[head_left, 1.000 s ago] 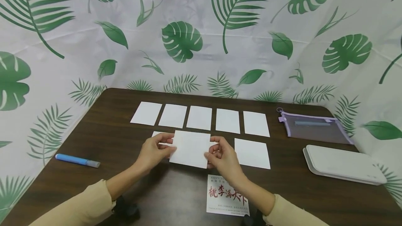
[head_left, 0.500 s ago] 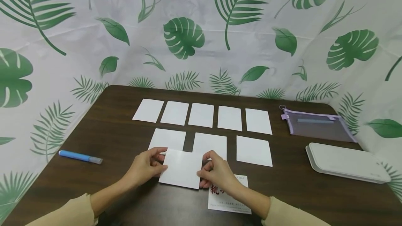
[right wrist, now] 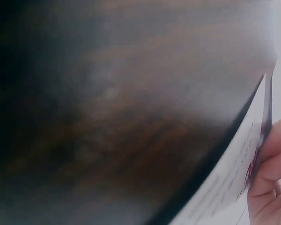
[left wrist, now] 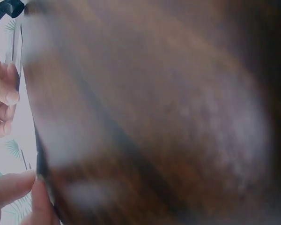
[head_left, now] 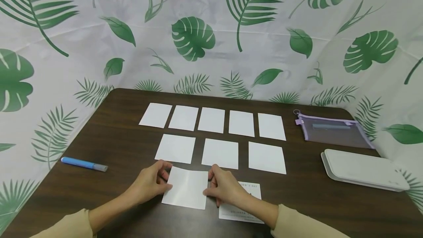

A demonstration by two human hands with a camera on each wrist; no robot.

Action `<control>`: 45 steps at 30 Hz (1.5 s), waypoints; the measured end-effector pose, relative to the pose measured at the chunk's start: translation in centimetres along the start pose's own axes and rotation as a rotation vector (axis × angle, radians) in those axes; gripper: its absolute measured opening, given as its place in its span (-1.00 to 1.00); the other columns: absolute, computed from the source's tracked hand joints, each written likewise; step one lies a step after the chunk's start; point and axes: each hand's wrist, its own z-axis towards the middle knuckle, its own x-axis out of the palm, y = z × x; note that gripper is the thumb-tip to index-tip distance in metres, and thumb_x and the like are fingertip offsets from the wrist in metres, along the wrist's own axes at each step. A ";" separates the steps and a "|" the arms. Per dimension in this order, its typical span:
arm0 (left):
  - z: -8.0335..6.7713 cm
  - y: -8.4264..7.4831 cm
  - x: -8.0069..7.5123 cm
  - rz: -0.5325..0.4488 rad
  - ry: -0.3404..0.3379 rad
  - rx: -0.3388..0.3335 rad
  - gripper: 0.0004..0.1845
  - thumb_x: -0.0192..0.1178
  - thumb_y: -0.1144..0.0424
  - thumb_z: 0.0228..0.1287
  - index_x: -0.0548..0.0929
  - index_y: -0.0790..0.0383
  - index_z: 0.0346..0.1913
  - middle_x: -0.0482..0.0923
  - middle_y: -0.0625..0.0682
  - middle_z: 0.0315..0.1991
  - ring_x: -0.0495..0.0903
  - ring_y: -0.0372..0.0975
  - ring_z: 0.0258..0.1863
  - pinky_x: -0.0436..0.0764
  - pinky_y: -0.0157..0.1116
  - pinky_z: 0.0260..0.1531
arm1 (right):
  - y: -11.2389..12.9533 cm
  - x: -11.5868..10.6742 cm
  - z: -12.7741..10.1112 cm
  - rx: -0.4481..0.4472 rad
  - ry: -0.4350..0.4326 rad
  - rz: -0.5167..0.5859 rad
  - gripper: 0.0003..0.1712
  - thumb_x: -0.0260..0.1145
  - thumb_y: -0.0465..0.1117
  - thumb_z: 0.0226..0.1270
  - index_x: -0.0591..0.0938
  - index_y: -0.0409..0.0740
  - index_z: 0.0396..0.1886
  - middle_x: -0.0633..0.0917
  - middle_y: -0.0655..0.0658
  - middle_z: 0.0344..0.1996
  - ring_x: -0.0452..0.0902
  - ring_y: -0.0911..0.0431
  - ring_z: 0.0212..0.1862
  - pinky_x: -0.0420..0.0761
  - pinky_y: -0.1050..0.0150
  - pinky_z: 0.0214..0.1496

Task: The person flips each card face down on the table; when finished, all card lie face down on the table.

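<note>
Lowered toward the person since a second ago, when it hung over the middle row, a blank white card (head_left: 186, 187) now sits low over the near edge of the dark table (head_left: 115, 146), pinched at its left edge by the left hand (head_left: 150, 184) and at its right edge by the right hand (head_left: 224, 188), fingers and thumbs curled onto the paper. Both wrist views are blurred, filled mostly with brown tabletop; the left one catches fingertips (left wrist: 7, 187) at a thin card edge, the right one fingers (right wrist: 271, 159) against a printed sheet. Just right of the held card, partly under the right wrist, lies a printed card (head_left: 244, 203) with small text. Beyond the hands, three white cards form a near row (head_left: 220, 153), apart from one another. Behind them five more white cards make a far row (head_left: 213, 119). At the left of the table rests a blue pen (head_left: 84, 164). At the right lies a white case (head_left: 363, 170), and beyond it a purple mesh pouch (head_left: 333, 132). A leaf-print cloth (head_left: 211, 36) hangs behind and around the table.
</note>
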 end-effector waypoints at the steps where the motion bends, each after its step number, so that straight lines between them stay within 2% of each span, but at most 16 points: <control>1: 0.0 0.0 -0.1 0.019 0.003 0.015 -0.51 0.39 0.47 -0.10 0.46 0.39 -0.03 0.46 -0.01 -0.43 0.49 -0.38 -0.54 0.53 -0.44 -0.52 | 0.1 0.0 0.0 -0.008 0.000 -0.019 -0.63 0.44 -0.32 0.05 0.41 -0.26 -0.28 0.50 0.10 -0.74 0.35 0.36 -0.84 0.30 0.53 -0.75; 5: -0.1 -0.2 -0.3 0.080 0.013 0.052 -0.52 0.42 0.46 -0.12 0.46 0.36 -0.08 0.44 -0.03 -0.44 0.45 -0.40 -0.55 0.51 -0.45 -0.53 | 0.2 0.1 0.1 -0.029 -0.015 -0.086 -0.62 0.49 -0.29 -0.01 0.42 -0.23 -0.34 0.45 0.12 -0.75 0.25 0.40 -0.81 0.24 0.53 -0.75; 15: 0.1 -0.3 -0.5 0.166 0.018 0.066 -0.55 0.45 0.45 -0.17 0.50 0.37 -0.16 0.40 -0.04 -0.43 0.41 -0.37 -0.54 0.50 -0.46 -0.53 | 0.3 -0.1 -0.1 -0.054 -0.040 -0.214 -0.63 0.50 -0.16 0.00 0.42 -0.12 -0.45 0.41 0.14 -0.70 0.20 0.38 -0.65 0.25 0.48 -0.64; 19: 0.4 -0.5 -0.4 0.182 0.035 0.065 -0.53 0.46 0.44 -0.18 0.50 0.38 -0.14 0.40 -0.04 -0.43 0.41 -0.37 -0.55 0.49 -0.46 -0.55 | 0.1 -1.6 -0.6 -0.067 -0.074 -0.173 -0.68 0.45 -0.16 0.08 0.44 -0.14 -0.39 0.43 0.12 -0.69 0.24 0.39 -0.68 0.29 0.49 -0.66; 24: 1.4 -1.5 -0.4 0.176 0.051 0.113 -0.56 0.45 0.36 -0.10 0.52 0.36 -0.12 0.43 -0.06 -0.44 0.38 -0.40 -0.55 0.46 -0.46 -0.55 | -1.7 -5.2 -2.1 -0.043 -0.141 -0.094 -0.72 0.41 -0.23 0.12 0.50 -0.22 -0.27 0.45 0.07 -0.64 0.30 0.36 -0.65 0.33 0.48 -0.64; 27: 2.4 -2.8 0.6 0.132 0.105 0.165 -0.59 0.42 0.31 -0.03 0.54 0.35 -0.10 0.48 -0.04 -0.42 0.41 -0.42 -0.54 0.47 -0.46 -0.54 | -3.3 -7.0 -3.4 -0.013 -0.176 -0.108 -0.73 0.41 -0.29 0.10 0.54 -0.25 -0.24 0.47 0.06 -0.59 0.32 0.34 -0.57 0.38 0.45 -0.56; 30: 3.5 -4.2 2.4 0.095 0.195 0.222 -0.57 0.40 0.28 0.01 0.54 0.37 -0.06 0.52 -0.01 -0.38 0.45 -0.43 -0.54 0.50 -0.47 -0.53 | -4.8 -8.0 -4.7 0.017 -0.168 -0.131 -0.71 0.44 -0.32 0.04 0.57 -0.24 -0.23 0.48 0.06 -0.55 0.32 0.34 -0.53 0.40 0.44 -0.53; 34: 4.9 -5.8 5.2 0.128 0.282 0.281 -0.53 0.41 0.24 0.02 0.54 0.37 -0.02 0.55 0.00 -0.35 0.43 -0.45 -0.53 0.48 -0.49 -0.52 | -6.1 -8.7 -6.1 0.027 -0.149 -0.160 -0.63 0.49 -0.28 -0.03 0.57 -0.23 -0.20 0.49 0.03 -0.50 0.32 0.35 -0.51 0.41 0.43 -0.50; 39: 6.0 -7.1 7.4 0.268 0.278 0.294 -0.45 0.46 0.10 -0.06 0.56 0.32 -0.02 0.52 -0.08 -0.40 0.37 -0.43 -0.53 0.42 -0.49 -0.49 | -6.7 -8.8 -6.9 0.011 -0.168 -0.226 -0.53 0.56 -0.23 -0.14 0.56 -0.19 -0.20 0.47 0.03 -0.47 0.31 0.33 -0.48 0.40 0.43 -0.48; 45: 6.5 -8.0 8.8 0.436 0.269 0.310 -0.47 0.50 0.01 -0.15 0.57 0.19 -0.12 0.45 -0.16 -0.46 0.32 -0.43 -0.53 0.34 -0.50 -0.56 | -7.0 -8.7 -7.3 0.015 -0.176 -0.292 -0.51 0.57 -0.25 -0.16 0.53 -0.15 -0.20 0.44 0.05 -0.44 0.29 0.31 -0.46 0.38 0.44 -0.49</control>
